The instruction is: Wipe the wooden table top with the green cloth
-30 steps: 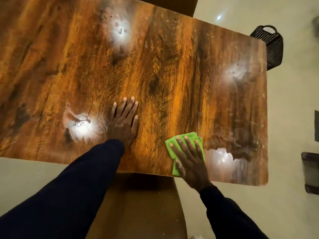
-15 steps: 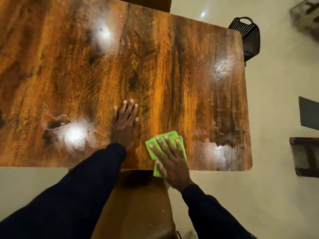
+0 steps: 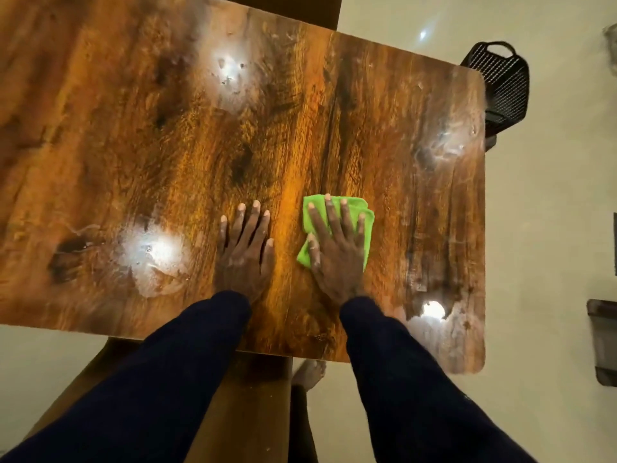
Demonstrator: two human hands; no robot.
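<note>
The wooden table top (image 3: 167, 145) fills most of the view, glossy with dark grain and wet smears that catch the light. A folded green cloth (image 3: 366, 228) lies near the middle of the table, toward the near edge. My right hand (image 3: 337, 248) presses flat on it with straight, spread fingers and covers most of it. My left hand (image 3: 245, 248) rests flat on the bare wood just left of the cloth, fingers straight, holding nothing.
A wooden chair seat (image 3: 253, 412) sits under the near table edge between my arms. A black mesh basket (image 3: 500, 81) stands on the floor past the far right corner. Dark furniture pieces (image 3: 602, 342) line the right edge. A bare foot (image 3: 309, 372) shows below the table.
My right hand has slid the green cloth away from the near edge, farther onto the table. The left hand stays flat in about the same spot.
</note>
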